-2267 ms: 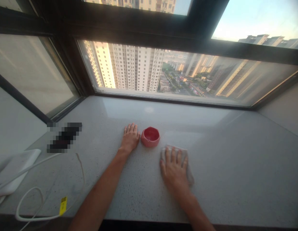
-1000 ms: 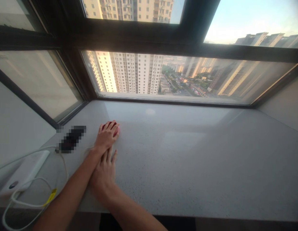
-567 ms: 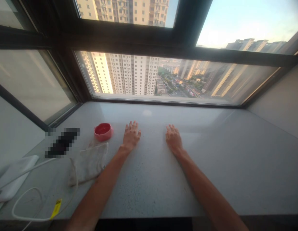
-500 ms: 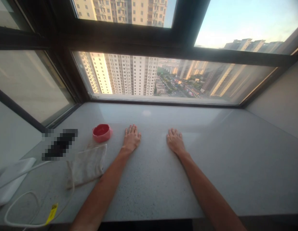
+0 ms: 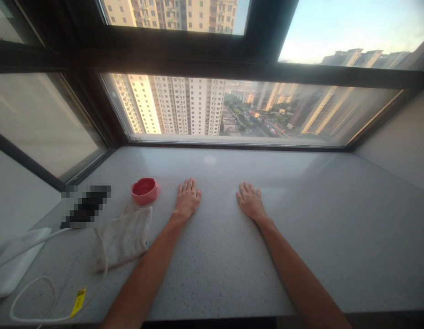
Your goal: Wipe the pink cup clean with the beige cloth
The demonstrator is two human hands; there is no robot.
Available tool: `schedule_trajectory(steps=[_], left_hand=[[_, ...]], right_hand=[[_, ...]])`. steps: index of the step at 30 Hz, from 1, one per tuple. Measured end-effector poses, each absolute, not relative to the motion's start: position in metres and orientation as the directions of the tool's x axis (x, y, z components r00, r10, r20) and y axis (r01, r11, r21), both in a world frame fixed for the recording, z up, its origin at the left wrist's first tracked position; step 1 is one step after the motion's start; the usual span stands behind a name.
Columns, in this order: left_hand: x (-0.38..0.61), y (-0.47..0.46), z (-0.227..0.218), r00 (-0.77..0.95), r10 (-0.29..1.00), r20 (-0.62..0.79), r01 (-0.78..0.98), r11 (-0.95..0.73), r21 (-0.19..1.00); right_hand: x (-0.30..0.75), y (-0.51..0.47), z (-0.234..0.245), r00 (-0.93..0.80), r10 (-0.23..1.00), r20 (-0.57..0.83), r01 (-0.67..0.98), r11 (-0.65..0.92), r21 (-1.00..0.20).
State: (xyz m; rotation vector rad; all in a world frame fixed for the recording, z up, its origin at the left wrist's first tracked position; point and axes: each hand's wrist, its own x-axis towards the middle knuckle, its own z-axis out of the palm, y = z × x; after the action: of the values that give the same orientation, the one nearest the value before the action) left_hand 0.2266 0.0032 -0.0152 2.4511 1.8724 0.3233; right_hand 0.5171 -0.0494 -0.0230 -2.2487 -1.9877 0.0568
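My left hand (image 5: 188, 197) lies palm down on the speckled grey windowsill (image 5: 219, 256), fingers stretched out and holding nothing. My right hand (image 5: 250, 201) rests flat on the same surface, some distance to the right, its fingers also extended. Nearest to my left hand is a red, bowl-like dish (image 5: 144, 192) with an uneven rim, standing apart from it on the left. A folded, stained pale cloth (image 5: 124, 237) lies below the dish, beside my left forearm.
At the left is a blurred-out dark object (image 5: 87, 205). A white flat device (image 5: 22, 262) and a looped white cable (image 5: 44, 320) with a yellow tag (image 5: 78, 301) lie nearby. Dark window frames (image 5: 184, 55) rise behind the sill; a wall (image 5: 400, 132) borders the right.
Both hands stay flat in nearly the same places. The whole view has shifted very slightly; nothing was picked up or moved.
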Motion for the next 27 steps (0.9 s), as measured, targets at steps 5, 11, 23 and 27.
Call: schedule_trajectory(steps=[5, 11, 23, 27], left_hand=[[0.228, 0.001, -0.009, 0.236, 0.939, 0.248, 0.92, -0.298, 0.253], [0.182, 0.003, 0.047, -0.039, 0.732, 0.681, 0.914, -0.249, 0.32], [0.149, -0.009, 0.046, -0.214, 0.901, 0.377, 0.975, 0.174, 0.138], [0.239, -0.038, 0.041, 0.055, 0.932, 0.359, 0.982, -0.116, 0.151]], right_hand=[[0.515, -0.051, -0.02, 0.125, 0.991, 0.057, 0.984, -0.116, -0.134], [0.516, -0.051, -0.021, 0.131, 0.989, 0.061, 0.983, -0.122, -0.136], [0.509, -0.05, -0.018, 0.15, 0.986, 0.067, 0.985, -0.144, -0.097], [0.51, -0.049, -0.019, 0.148, 0.987, 0.057, 0.986, -0.143, -0.082]])
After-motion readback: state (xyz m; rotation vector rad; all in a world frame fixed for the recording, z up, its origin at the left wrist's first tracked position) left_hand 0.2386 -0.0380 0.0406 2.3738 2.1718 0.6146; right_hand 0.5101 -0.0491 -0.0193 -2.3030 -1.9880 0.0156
